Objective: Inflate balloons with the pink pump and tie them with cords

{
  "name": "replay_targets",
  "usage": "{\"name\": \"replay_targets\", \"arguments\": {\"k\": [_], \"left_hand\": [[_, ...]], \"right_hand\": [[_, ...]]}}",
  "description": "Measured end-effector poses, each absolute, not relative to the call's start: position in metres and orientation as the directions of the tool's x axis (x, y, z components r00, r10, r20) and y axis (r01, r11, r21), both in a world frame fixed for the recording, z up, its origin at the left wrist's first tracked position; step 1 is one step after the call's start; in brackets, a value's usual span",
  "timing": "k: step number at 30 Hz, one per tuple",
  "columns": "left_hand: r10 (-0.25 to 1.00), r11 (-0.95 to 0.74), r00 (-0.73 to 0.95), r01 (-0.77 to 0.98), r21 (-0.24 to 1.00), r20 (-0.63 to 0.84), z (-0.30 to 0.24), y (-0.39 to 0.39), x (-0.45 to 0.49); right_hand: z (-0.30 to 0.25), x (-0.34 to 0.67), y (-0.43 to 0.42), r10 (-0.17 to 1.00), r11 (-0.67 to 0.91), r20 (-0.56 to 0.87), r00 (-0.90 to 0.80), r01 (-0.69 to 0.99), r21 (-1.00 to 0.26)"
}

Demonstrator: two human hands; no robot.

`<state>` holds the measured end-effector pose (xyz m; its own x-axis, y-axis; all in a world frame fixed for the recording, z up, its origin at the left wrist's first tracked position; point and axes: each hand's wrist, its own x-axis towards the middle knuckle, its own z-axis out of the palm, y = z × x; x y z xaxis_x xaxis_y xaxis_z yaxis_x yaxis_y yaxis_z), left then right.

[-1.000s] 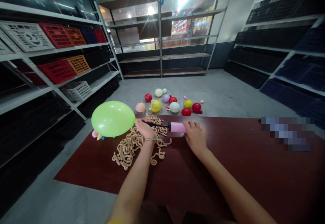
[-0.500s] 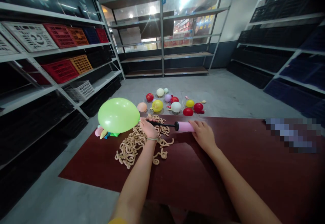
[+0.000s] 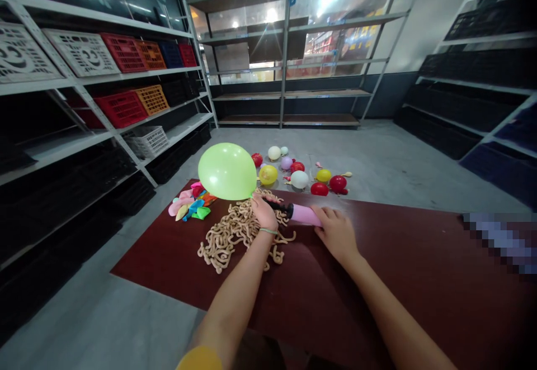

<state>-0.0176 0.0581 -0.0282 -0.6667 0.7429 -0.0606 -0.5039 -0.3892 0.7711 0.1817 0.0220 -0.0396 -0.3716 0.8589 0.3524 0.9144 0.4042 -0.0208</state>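
Note:
A hand balloon pump (image 3: pixel 305 215) with a pink barrel and black end lies across between my two hands. My right hand (image 3: pixel 335 230) is wrapped round the far right end of the pink barrel. My left hand (image 3: pixel 265 213) is closed at the pump's black end, where the neck of an inflated green balloon (image 3: pixel 227 171) meets it. The exact grip of the left fingers is partly hidden. Below and beside the left hand lies a pile of beige, curled, rope-like pieces (image 3: pixel 229 236). Flat, uninflated balloons (image 3: pixel 184 205) in several colours lie to the left.
The dark red table (image 3: pixel 319 303) fills the front. Several small inflated balloons (image 3: pixel 299 179) rest on the floor beyond it. A blurred-out object (image 3: pixel 499 241) lies at the table's right. Shelves with crates (image 3: pixel 121 107) stand left; a metal rack (image 3: pixel 283 79) stands behind.
My hands have come closer together, and the pump's black rod has slid mostly into the barrel. The green balloon has risen and shifted right, uncovering more flat balloons. The view has turned slightly left.

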Motion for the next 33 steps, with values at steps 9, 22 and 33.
{"name": "replay_targets", "arguments": {"k": [9, 22, 33], "left_hand": [[0.642, -0.454, -0.761, -0.477, 0.753, -0.094, -0.016, 0.056, -0.042], [0.754, -0.42, -0.656, -0.452, 0.787, 0.026, -0.019, 0.045, -0.019], [0.703, -0.454, -0.711, -0.449, 0.77, 0.0, 0.01, 0.049, -0.097]], "right_hand": [[-0.034, 0.198, 0.024, 0.862, 0.278, 0.435, -0.261, 0.96, 0.024], [-0.038, 0.168, 0.01, 0.788, 0.517, 0.403, -0.465, 0.856, -0.024], [-0.043, 0.209, 0.027, 0.803, 0.399, 0.514, -0.302, 0.913, -0.088]]}}
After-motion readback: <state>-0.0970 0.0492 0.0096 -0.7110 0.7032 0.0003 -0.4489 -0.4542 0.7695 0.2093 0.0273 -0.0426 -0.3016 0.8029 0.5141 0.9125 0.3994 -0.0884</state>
